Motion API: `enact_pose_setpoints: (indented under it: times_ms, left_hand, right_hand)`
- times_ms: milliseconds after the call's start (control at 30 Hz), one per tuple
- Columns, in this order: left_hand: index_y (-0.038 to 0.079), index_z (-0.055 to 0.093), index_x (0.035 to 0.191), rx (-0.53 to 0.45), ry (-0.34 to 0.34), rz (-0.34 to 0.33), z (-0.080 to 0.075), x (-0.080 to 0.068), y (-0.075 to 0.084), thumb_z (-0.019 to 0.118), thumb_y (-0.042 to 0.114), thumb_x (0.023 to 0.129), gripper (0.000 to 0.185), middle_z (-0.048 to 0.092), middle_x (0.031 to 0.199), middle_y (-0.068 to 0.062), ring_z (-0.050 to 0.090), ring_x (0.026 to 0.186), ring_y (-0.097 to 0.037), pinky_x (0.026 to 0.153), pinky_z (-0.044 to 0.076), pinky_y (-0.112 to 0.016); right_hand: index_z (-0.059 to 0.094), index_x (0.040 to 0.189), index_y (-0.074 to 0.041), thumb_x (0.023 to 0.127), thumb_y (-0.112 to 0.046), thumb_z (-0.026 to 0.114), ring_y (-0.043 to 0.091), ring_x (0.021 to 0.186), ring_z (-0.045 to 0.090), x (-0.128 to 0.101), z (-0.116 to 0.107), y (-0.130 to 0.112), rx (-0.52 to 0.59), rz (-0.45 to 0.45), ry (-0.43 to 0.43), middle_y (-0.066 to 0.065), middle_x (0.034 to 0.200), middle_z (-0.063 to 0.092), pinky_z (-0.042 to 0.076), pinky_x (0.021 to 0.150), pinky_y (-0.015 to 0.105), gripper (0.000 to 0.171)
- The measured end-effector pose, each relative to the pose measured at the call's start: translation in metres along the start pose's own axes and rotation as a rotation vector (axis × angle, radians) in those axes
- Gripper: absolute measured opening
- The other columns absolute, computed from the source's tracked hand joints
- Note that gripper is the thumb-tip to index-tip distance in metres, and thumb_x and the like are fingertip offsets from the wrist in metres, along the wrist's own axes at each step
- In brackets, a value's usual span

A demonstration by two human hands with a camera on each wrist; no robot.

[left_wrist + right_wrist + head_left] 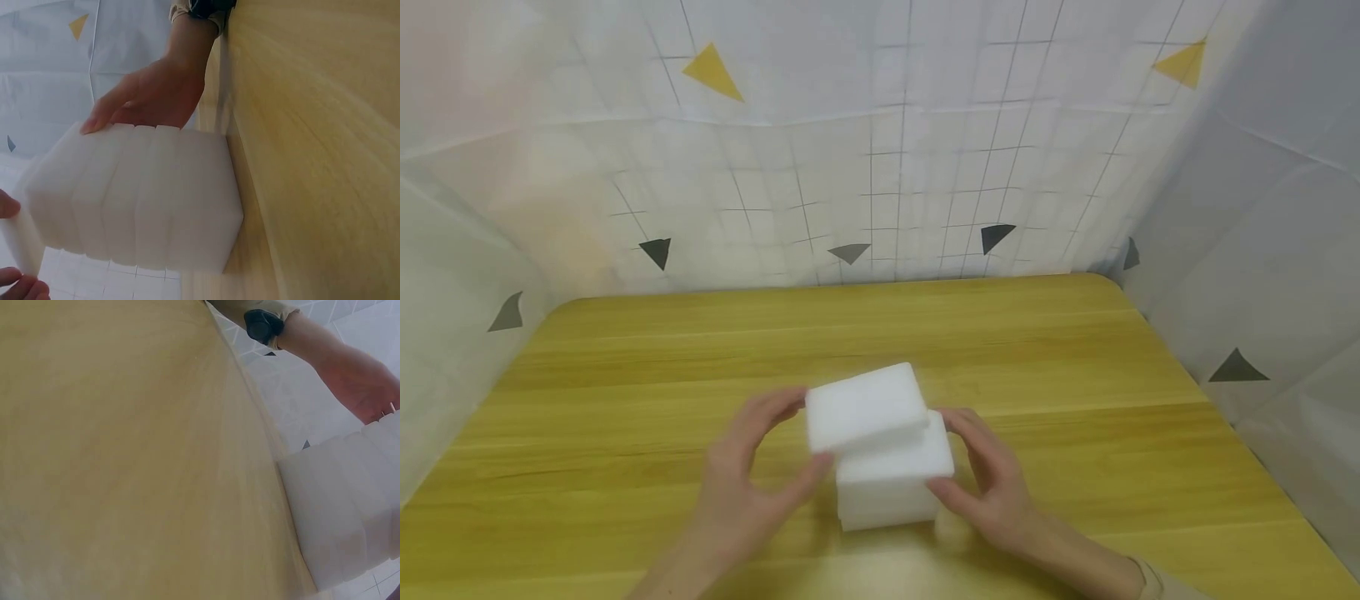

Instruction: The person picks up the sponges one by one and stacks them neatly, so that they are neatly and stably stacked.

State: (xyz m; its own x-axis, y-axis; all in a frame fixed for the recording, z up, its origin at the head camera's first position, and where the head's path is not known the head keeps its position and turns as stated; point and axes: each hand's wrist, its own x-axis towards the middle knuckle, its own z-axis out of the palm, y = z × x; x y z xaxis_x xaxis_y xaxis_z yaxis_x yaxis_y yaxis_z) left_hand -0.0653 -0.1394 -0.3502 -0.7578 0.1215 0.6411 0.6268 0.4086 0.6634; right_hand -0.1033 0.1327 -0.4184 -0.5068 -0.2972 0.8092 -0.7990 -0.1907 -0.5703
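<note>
In the head view several white sponges are stacked near the middle of the table, and their faces form a tall stack. My left hand pinches one more white sponge by its left end, thumb in front and fingers behind. That sponge lies askew and tilted over the stack's top, overlapping it. My right hand grips the stack's upper right end between thumb and fingers. The left wrist view shows the layered stack side-on, the right hand at its upper part, and the held sponge at the left edge.
The wooden table extends around the stack on all sides. Behind it hangs a pale sheet with grid lines and triangles, and more sheeting stands at the left and right. A dark wrist device shows in the right wrist view.
</note>
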Motion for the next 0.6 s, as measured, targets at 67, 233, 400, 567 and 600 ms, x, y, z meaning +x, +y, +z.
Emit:
enact_pose_setpoints:
  times_ms: [67,233,400,567,600]
  left_hand:
    - [0.012,0.061,0.133,0.006,-0.017,-0.008,0.0008,-0.0008,0.0026,0.087,0.007,0.072,0.067,0.066,0.123,-0.001,0.063,0.115,-0.016,0.103,0.047,-0.019]
    - [0.015,0.060,0.135,0.002,-0.058,-0.042,0.0024,-0.0030,0.0069,0.089,0.011,0.073,0.069,0.065,0.125,0.001,0.062,0.117,-0.017,0.104,0.046,-0.019]
    - [0.016,0.059,0.135,0.007,-0.081,-0.068,0.0026,-0.0044,0.0086,0.089,0.013,0.074,0.068,0.065,0.127,0.002,0.061,0.117,-0.017,0.104,0.046,-0.020]
    - [0.017,0.059,0.135,0.011,-0.091,-0.078,0.0029,-0.0056,0.0090,0.089,0.015,0.074,0.068,0.065,0.128,0.003,0.061,0.118,-0.016,0.104,0.046,-0.019]
    - [0.017,0.059,0.135,0.007,-0.090,-0.072,0.0031,-0.0058,0.0089,0.089,0.015,0.074,0.068,0.065,0.128,0.003,0.061,0.118,-0.016,0.104,0.046,-0.019]
  right_hand:
    - [0.045,0.136,0.017,0.088,0.000,0.072,0.022,0.122,0.054,0.0003,0.0002,0.0003,0.003,-0.008,0.002,0.018,0.131,0.058,0.043,0.110,0.028,0.058]
    - [0.045,0.136,0.018,0.088,0.000,0.072,0.022,0.121,0.055,0.0009,0.0008,0.0011,0.010,-0.024,0.005,0.019,0.131,0.058,0.046,0.107,0.028,0.058]
    - [0.046,0.135,0.018,0.088,0.000,0.072,0.022,0.121,0.055,0.0017,0.0010,0.0019,0.015,-0.037,0.006,0.019,0.131,0.058,0.046,0.107,0.027,0.057]
    - [0.046,0.135,0.018,0.087,0.001,0.072,0.022,0.122,0.054,0.0015,0.0011,0.0018,0.014,-0.033,0.004,0.020,0.132,0.058,0.045,0.108,0.028,0.057]
    - [0.046,0.135,0.018,0.087,0.001,0.073,0.023,0.122,0.054,0.0013,0.0011,0.0016,0.013,-0.028,0.003,0.020,0.132,0.058,0.045,0.108,0.028,0.058]
